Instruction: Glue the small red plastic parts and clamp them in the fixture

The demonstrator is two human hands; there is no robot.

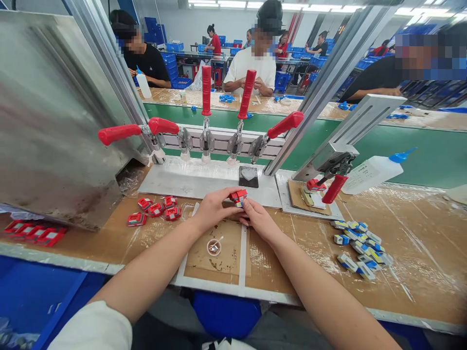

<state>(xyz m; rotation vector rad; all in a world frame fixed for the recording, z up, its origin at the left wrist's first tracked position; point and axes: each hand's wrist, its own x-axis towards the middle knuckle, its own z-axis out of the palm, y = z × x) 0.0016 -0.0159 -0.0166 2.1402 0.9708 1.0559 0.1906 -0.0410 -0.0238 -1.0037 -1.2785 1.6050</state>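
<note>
- Left hand (215,206) and right hand (257,218) meet at the near edge of the flat grey metal fixture plate (189,182), both pinched shut on one small red plastic block with a blue-white insert (238,196).
- Block sits between the fingertips, just above the taped cardboard bench top (401,233), near the dark square pad (248,176) on the plate.
- Handling, judged: light, rigid moulded plastic, smooth sides so a bit slippery; small enough that a fingertip pinch on the two short ends suits it. The insert looks like a separate piece, could pop out if squeezed unevenly.
- Long axis looks roughly left-right, red face up and slightly far; exact facing of the insert too small to tell.
- Left of the hands: loose cluster of similar red plastic pieces (156,209); right: pile of small blue-white-yellow plastic parts (359,248).
- Near the wrists: small round cup with a stick (214,247).
- Far: row of red-handled toggle clamps (206,104); white squeeze bottle with blue nozzle (375,170) at right.
</note>
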